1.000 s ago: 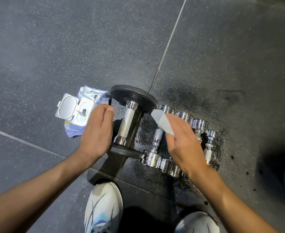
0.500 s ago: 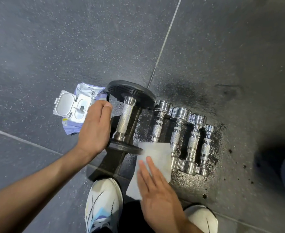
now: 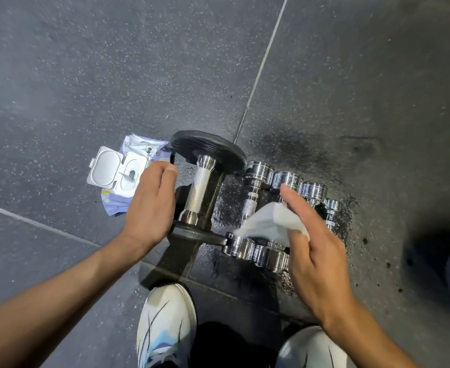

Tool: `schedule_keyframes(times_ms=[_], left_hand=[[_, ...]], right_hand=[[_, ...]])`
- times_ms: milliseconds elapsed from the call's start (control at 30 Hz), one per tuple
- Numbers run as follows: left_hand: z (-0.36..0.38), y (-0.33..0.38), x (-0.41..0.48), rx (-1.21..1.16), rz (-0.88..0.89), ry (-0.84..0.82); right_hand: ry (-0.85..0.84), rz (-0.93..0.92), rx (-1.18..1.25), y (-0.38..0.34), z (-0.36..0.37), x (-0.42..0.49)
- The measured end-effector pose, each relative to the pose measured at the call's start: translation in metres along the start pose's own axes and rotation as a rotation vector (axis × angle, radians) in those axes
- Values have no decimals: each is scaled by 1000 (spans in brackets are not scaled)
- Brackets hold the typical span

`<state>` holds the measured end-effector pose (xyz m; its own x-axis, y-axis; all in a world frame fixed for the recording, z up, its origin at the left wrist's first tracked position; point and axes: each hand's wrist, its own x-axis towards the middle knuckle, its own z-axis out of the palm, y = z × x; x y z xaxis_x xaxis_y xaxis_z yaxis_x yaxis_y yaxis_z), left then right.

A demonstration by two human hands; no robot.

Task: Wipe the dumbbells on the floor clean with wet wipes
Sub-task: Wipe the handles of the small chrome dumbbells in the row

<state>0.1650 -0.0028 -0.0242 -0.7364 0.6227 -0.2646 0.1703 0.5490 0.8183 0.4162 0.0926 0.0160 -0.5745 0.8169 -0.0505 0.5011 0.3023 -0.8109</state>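
Observation:
A large dumbbell (image 3: 201,187) with black plates and a knurled steel handle lies on the dark floor. Right of it, several small chrome dumbbells (image 3: 259,172) lie side by side. My right hand (image 3: 312,251) holds a white wet wipe (image 3: 269,221) over the chrome dumbbells, covering parts of their handles. My left hand (image 3: 151,205) rests beside the big dumbbell's near plate, fingers curled, nothing visibly held. Behind it lies the wet wipe pack (image 3: 120,176) with its white lid flipped open.
The rubber floor (image 3: 112,75) is wet and dark around the chrome dumbbells. My two white shoes (image 3: 165,325) stand just below the dumbbells. A pale floor seam (image 3: 261,67) runs away from the big dumbbell. A dark blurred shape sits at the right edge.
My right hand swept the wipe from the far ends of the chrome dumbbells down toward my shoes, then back up over their handles. My left hand stayed put.

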Motion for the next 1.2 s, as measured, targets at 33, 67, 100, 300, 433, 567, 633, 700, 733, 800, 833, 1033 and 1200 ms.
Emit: schedule_keyframes(times_ms=[33, 67, 100, 300, 433, 567, 633, 700, 733, 800, 833, 1033, 1200], left_hand=[[0, 1, 0, 0, 1, 0], [0, 1, 0, 0, 5, 3], [0, 1, 0, -1, 8, 3], [-1, -3, 2, -5, 10, 2], [-1, -4, 2, -16, -3, -5], [-1, -4, 3, -13, -1, -3], [-1, -4, 3, -16, -1, 0], [-1, -3, 2, -13, 1, -1], [-1, -4, 1, -6, 8, -3], [0, -3, 1, 11, 25, -8], [0, -3, 1, 13, 28, -9], [0, -5, 3, 8, 25, -11], [0, -5, 3, 6, 16, -9]], right_hand=[[-30, -50, -79, -2, 2, 8], [-111, -85, -185, -1, 6, 12], [-236, -99, -283, 0, 12, 15], [-631, -184, -743, 19, 76, -35], [-597, -163, -767, 23, 91, -48], [-610, -143, -697, 31, 95, -33], [-573, -139, -591, 32, 92, -17], [-592, -59, -474, 31, 87, 0], [-591, -63, -467, 33, 85, 7], [-558, -102, -513, 42, 87, 18], [-551, -102, -526, 46, 88, 24], [-590, -8, -488, 39, 80, 38], [-745, 115, -497, 10, 77, 2]])
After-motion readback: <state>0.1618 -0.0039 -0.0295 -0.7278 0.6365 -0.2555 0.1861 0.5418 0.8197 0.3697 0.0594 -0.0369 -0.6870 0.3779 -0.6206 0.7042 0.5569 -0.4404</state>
